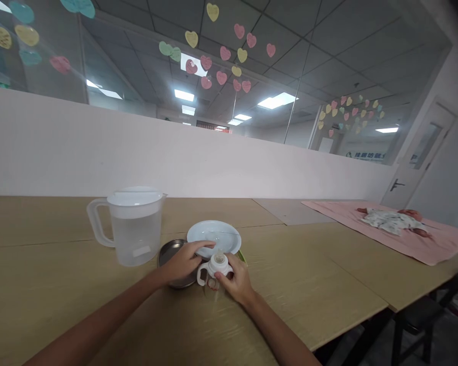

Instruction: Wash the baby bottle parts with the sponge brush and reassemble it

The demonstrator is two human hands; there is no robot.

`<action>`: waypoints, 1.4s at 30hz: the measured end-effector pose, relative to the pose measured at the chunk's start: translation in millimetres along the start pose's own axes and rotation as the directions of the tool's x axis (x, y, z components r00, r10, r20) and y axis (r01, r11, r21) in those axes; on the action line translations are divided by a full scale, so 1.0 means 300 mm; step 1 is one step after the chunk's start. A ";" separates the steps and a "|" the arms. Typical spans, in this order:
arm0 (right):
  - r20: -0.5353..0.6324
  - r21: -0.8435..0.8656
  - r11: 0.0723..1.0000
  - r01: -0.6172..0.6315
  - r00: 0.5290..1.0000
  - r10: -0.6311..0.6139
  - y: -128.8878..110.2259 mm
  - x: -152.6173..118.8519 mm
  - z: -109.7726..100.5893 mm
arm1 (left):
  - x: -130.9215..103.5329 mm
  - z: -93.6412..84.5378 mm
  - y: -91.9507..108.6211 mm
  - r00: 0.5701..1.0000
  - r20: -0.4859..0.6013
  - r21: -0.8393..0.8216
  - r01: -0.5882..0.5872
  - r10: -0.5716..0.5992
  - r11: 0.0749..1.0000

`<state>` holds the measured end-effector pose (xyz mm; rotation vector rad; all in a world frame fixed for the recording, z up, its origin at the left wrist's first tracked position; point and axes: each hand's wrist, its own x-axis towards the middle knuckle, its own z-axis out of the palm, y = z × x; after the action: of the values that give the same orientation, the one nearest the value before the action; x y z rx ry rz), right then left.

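My right hand is wrapped round the white collar and handle of a baby bottle. The bottle stands upright, with a pale teat on top, a curved white handle at its left, and a clear body with red markings. My left hand reaches over a round metal bowl, its fingers stretched toward the bottle and holding nothing I can see. Behind both hands sits a white bowl, its near part covered by my fingers. A green edge shows beneath it at the right.
A translucent lidded jug, holding clear liquid, stands to the left of the bowls. At the far right, a baby doll lies on a pink mat. A low white wall with windows above it borders the table's back edge.
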<state>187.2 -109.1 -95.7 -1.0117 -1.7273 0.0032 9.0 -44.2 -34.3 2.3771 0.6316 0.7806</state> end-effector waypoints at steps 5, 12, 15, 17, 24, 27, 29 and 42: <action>-0.006 0.008 1.000 0.001 1.000 -0.001 -0.005 0.004 0.000 | -0.010 -0.001 0.126 0.992 0.123 -0.334 0.070 -0.030 0.940; -0.033 -0.020 0.999 -0.034 0.999 0.033 -0.020 0.011 0.001 | -0.029 0.010 0.174 0.993 0.119 -0.224 0.032 -0.005 0.974; -0.044 -0.009 0.999 -0.052 0.998 0.051 -0.024 0.014 0.006 | -0.023 0.011 0.176 0.998 0.059 -0.162 0.047 -0.038 0.986; -0.058 -0.003 0.998 -0.061 0.996 0.061 -0.028 0.016 0.010 | -0.021 0.013 0.181 0.998 -0.019 -0.061 0.059 -0.060 0.996; -0.074 -0.005 0.998 -0.063 0.995 0.063 -0.056 0.019 0.018 | -0.020 0.030 0.188 0.987 -0.129 0.168 0.117 -0.096 0.979; -0.077 0.018 0.999 -0.048 0.996 0.049 -0.053 0.018 0.021 | -0.027 0.033 0.165 0.985 -0.140 0.157 0.121 -0.099 0.980; -0.082 0.035 0.998 -0.043 0.996 0.046 -0.044 0.016 0.024 | -0.033 0.021 0.155 0.993 -0.055 0.055 0.105 -0.102 0.993; -0.100 0.038 0.997 -0.063 0.993 0.066 -0.010 -0.003 0.018 | -0.049 -0.118 0.238 0.989 0.077 0.104 0.121 -0.129 0.987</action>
<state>181.1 -109.1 -97.5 -1.0247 -1.5971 0.0230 -6.2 -92.8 28.7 2.4184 0.7928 0.6048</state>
